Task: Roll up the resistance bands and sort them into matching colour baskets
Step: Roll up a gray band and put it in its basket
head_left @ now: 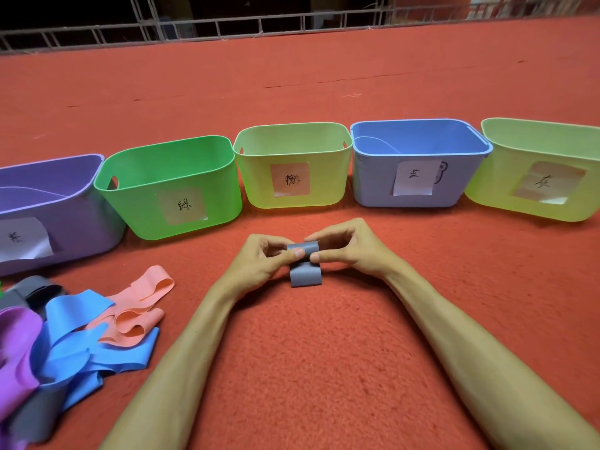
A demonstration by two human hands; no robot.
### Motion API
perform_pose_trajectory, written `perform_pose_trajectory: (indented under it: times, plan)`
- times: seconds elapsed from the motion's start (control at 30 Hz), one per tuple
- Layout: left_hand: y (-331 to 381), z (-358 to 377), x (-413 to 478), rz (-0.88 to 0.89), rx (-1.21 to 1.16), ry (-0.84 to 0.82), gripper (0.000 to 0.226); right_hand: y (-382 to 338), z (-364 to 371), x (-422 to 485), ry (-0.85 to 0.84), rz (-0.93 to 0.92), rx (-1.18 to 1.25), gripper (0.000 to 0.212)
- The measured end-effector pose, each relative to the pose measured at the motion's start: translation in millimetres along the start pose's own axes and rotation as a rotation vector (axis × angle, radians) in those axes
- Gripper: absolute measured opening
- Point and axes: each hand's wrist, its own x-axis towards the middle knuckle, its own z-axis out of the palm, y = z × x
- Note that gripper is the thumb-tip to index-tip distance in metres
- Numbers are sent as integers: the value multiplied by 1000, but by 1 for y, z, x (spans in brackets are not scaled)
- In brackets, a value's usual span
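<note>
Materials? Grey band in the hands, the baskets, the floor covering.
Grey band: likely thin latex or rubber, matte; it curls softly without creasing.
Baskets: moulded plastic, smooth, some slightly translucent; thin walls, cut-out handles.
Floor: probably carpet or felt; fuzzy, napped texture.

Red carpeted floor (324,352): fuzzy, rough nap, matt.

Bright green rounded plastic basket (139,203): smooth walls, soft sheen. Pale yellow-green plastic basket (256,186): same finish, faintly translucent.

White paper label (414,178): matt, lifting at one edge.

Short grey rubbery band (305,276): thin, smooth, matt.

Loose blue elastic band (74,319), pink elastic band (136,323), purple elastic band (16,345): smooth sheet, slight satin gloss on the folds.

Pale railing (292,21) far back: possibly painted metal, too dim to be sure.
</note>
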Motion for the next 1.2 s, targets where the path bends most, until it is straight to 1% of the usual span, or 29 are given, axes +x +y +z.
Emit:
perform_pose_trajectory:
  times: [0.1,0.2,0.23,0.37,0.47,0.53,0.63,0.77,0.9,1.0,1.1,1.2]
  plan:
    - [-2,-3,-1,5,-63,0,22,-2,2,1,13,39,-20,34]
    - [1,-5,-5,29,-64,7,23,-8,3,-1,-5,44,-41,16]
    - [1,-6,-6,47,-40,14,24,-9,2,-1,-9,37,-45,14]
    - [-2,-5,-4,87,-12,37,26,-8,0,-2,-10,23,-48,15]
    - [-2,-2,-3,41,-6,67,21,-7,0,-3,-18,2,-12,21]
    - [-3,-3,-2,-8,32,44,17,-6,-1,-3,-15,-18,19,23]
    - [-1,-3,-1,-37,45,14,28,-5,0,-2,5,-34,33,28]
    - [-3,-3,2,-44,3,51,28,0,1,-1,18,-36,7,34]
    - [-5,-2,0,-45,-92,68,23,0,3,2,-5,-6,-63,33]
    - [-4,-2,-1,-6,-120,90,21,-4,6,1,-30,20,-63,22]
    - [-6,-5,0,31,-71,96,33,-4,7,-1,-25,0,-30,19]
    - [-11,-7,1,41,-24,103,32,-5,7,-1,-8,-50,-21,23]
